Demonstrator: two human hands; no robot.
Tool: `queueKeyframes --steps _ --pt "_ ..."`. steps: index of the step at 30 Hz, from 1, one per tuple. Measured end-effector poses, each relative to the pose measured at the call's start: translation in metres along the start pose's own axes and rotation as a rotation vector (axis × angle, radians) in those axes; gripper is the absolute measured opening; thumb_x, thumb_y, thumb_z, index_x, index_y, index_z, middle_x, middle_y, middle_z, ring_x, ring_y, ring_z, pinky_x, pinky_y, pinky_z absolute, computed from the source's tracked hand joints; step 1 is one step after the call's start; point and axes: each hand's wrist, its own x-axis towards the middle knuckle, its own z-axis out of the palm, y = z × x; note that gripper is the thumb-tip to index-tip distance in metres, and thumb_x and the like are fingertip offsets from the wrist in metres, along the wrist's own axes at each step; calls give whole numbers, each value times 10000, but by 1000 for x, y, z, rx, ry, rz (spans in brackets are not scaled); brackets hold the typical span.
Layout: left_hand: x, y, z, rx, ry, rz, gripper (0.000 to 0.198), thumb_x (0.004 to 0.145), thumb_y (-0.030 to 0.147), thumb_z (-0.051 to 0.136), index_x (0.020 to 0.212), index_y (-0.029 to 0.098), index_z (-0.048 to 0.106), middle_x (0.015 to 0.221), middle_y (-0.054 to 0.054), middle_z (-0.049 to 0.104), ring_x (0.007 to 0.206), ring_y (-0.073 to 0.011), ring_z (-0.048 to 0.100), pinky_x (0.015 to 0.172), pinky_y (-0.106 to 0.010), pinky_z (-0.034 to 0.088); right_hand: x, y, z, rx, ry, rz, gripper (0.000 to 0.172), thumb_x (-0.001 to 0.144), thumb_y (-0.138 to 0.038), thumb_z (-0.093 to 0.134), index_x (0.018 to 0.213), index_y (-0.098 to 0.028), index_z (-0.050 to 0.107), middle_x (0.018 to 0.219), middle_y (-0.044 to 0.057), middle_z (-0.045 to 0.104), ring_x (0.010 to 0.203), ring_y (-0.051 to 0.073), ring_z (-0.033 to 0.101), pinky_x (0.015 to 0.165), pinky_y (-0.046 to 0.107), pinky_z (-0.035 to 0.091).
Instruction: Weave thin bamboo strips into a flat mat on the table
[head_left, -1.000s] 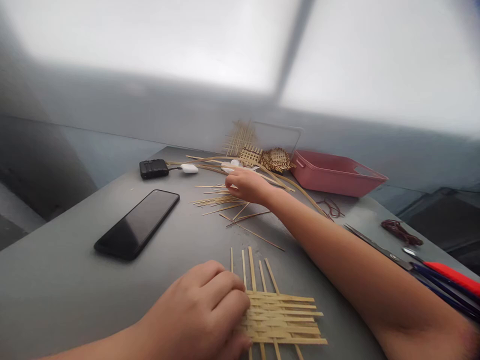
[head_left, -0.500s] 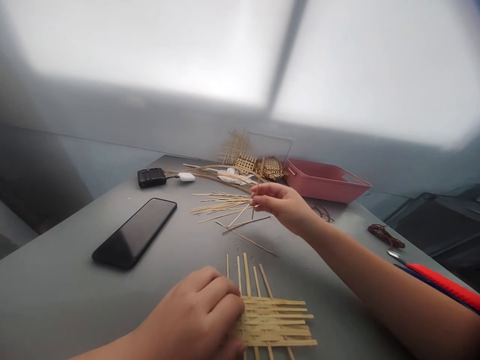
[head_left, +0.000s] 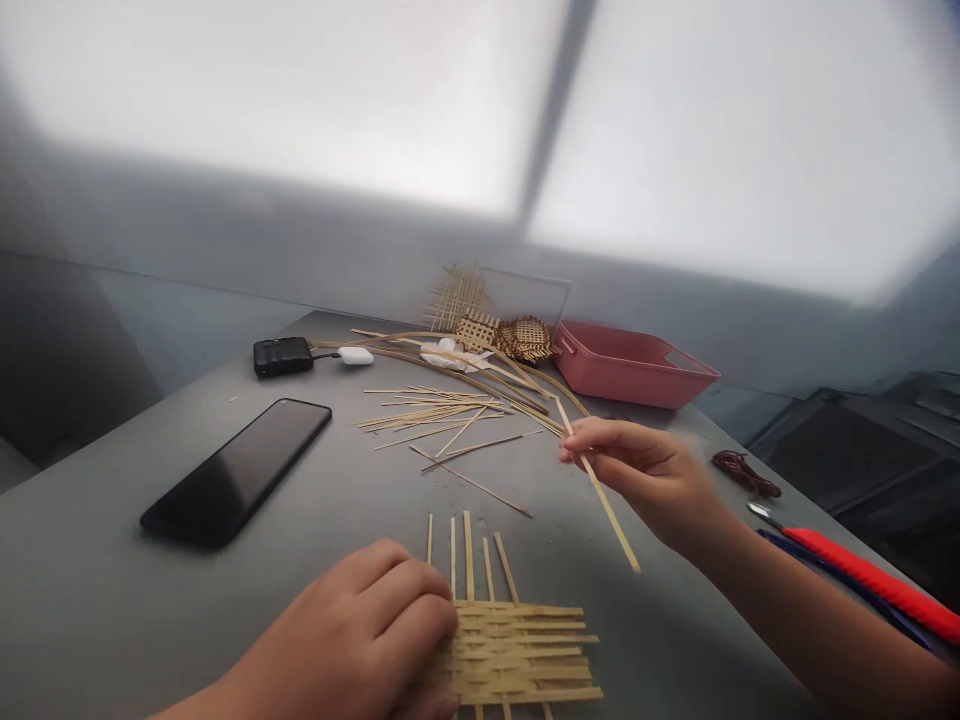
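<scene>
The woven piece (head_left: 529, 652) lies on the near part of the grey worktop (head_left: 90, 545), and its left side is under the fingers of the left hand (head_left: 367, 630). Five of its strip ends point to the far edge, and the ends of its crossing strips point to the right edge. The fingers of the left hand are bent, close together, and touch this left side from above. Their tips are partly hidden, so I cannot tell if they grip the weave or only press it.

The right hand (head_left: 652, 485) is beyond the woven piece and more to the right edge, apart from it. Its thumb and fingers are closed in a pinch around one thin strip (head_left: 611, 515). The strip is held slanted, with its lower end towards the near right.

Loose strips (head_left: 431, 412) are spread at the middle of the worktop. A black phone (head_left: 236, 472) lies to the left of them. The pink basket (head_left: 637, 370) stands near the far right corner; a brown cord (head_left: 746, 474) and a red-handled tool (head_left: 874, 578) lie along the right edge.
</scene>
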Motion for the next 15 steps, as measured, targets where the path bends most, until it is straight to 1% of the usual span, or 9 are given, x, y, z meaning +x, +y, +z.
queueKeyframes --steps 2,3,4,6,8,10,12,13,15 --pt "2 2 0 13 -8 -14 86 911 188 573 981 209 619 1029 -34 708 862 -197 615 792 -279 542 1 1 -1 -11 -46 50 90 791 -353 729 796 -291 794 914 52 745 941 233 645 854 350 495" --pt "3 3 0 1 -16 5 89 906 181 571 976 211 619 989 -26 709 833 -192 610 779 -275 538 1 1 -2 -20 -63 73 105 788 -353 724 783 -275 793 932 59 747 967 242 643 878 357 493" --pt "3 3 0 25 -18 -27 136 898 166 572 1019 204 621 1017 -38 709 871 -205 621 797 -290 547 1 1 -2 -23 -76 95 121 786 -357 720 774 -260 790 936 63 745 970 245 641 883 359 494" --pt "4 3 0 20 -22 -1 132 895 171 571 1011 203 625 991 -35 711 833 -200 618 771 -286 549 1 -2 -3 -10 -91 127 159 789 -381 711 781 -238 779 920 65 735 921 234 642 841 347 508" --pt "3 4 -1 37 -11 -2 149 905 154 548 1019 194 635 998 -46 712 840 -203 623 774 -293 552 0 -7 -4 -8 -94 151 206 808 -416 697 799 -219 756 881 64 722 854 217 640 789 329 519" --pt "2 6 -2 49 15 13 175 918 129 513 1017 187 645 1001 -56 715 854 -204 630 779 -297 554 -1 -12 -7 -57 -68 155 232 838 -433 677 817 -207 726 819 57 704 807 202 642 763 315 524" --pt "1 8 -3 38 29 29 196 924 112 494 1012 185 653 1032 -63 719 879 -202 640 804 -299 555 -3 -15 -10 -144 -63 130 217 870 -415 649 870 -206 707 777 45 687 770 188 645 731 298 527" --pt "1 9 -3 25 27 41 196 929 118 497 1022 187 655 1062 -63 721 903 -202 647 831 -301 554 -5 -15 -11 -184 -99 116 203 887 -395 628 925 -209 700 777 39 683 747 180 645 704 290 527" --pt "1 9 -3 -4 14 88 194 942 154 518 1070 201 654 1121 -51 725 957 -199 661 891 -298 544 -7 -14 -11 -248 -260 118 224 917 -331 575 1089 -222 667 799 28 693 697 165 649 667 282 524"
